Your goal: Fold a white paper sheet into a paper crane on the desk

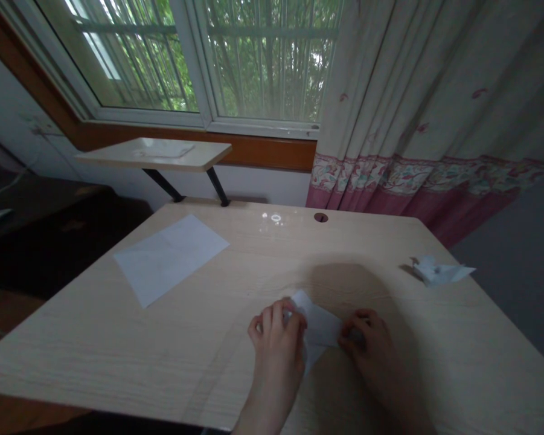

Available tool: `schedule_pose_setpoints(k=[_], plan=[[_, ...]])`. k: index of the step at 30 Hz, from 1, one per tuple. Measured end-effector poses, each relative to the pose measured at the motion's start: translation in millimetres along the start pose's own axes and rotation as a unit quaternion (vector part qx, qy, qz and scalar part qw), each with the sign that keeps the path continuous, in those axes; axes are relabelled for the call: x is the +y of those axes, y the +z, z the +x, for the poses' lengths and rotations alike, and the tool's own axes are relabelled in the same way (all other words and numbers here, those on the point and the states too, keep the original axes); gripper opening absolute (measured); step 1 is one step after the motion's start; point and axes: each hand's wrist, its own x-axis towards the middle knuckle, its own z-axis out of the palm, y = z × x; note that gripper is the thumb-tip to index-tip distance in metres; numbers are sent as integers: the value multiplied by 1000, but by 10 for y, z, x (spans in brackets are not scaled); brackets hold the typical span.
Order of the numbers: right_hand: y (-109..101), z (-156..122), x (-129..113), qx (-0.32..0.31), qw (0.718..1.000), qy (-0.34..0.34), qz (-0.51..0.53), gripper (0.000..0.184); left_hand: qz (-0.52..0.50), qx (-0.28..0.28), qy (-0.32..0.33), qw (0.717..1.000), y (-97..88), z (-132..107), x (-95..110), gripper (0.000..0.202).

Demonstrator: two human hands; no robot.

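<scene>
A folded piece of white paper (320, 326) lies near the front of the pale wooden desk (172, 356), between my two hands. My left hand (278, 329) curls over the paper's left side, its fingers closed on it and hiding part of the folds. At the paper's right corner, the thumb and forefinger of my right hand (366, 338) pinch the edge. Some of the paper's lower edge falls in shadow.
A flat white sheet (172, 260) rests on the desk's left half. Toward the right edge sits a folded paper figure (439, 270). A small raised shelf (203, 158) stands at the back left, and a cable hole (321, 217) lies near the rear edge. Curtains (389, 121) hang behind.
</scene>
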Motion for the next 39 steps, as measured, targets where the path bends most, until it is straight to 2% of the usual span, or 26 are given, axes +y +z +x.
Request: schedule_pose_setpoints(k=[3, 7, 12, 17, 23, 28, 32, 33, 36, 37, 39], plan=[[-13, 28, 24, -18, 1000, 0, -4, 10, -21, -7, -22, 1000, 50, -14, 41, 11], [-57, 105, 23, -61, 998, 7, -19, 8, -10, -34, -61, 997, 69, 16, 107, 10], [-192, 248, -99, -135, 990, 30, -9, 12, 17, -62, -95, 993, 36, 94, 200, 26], [-262, 397, -200, -150, 987, 51, 11, 15, 52, -62, -108, 991, -22, 160, 187, 40], [-190, 511, -305, -161, 983, 72, 39, 18, 72, -53, -113, 990, -56, 189, 124, 57], [-31, 451, -421, -131, 988, 78, 25, 10, 73, -17, -103, 992, -66, 191, 84, 55], [60, 338, -430, -104, 991, 74, 28, 7, 52, 13, -102, 993, -99, 186, 26, 44], [83, 304, -423, -97, 992, 72, 33, 10, 42, 20, -97, 994, -100, 177, 13, 40], [165, 190, -399, -39, 995, 61, 64, 44, -12, 15, -62, 998, -58, 116, -11, 29], [194, 152, -392, -17, 995, 56, 75, 49, -41, -1, -39, 998, -32, 85, -13, 27], [241, 83, -384, 11, 996, 50, 79, 48, -105, -46, 12, 993, 19, 11, -5, 30]])
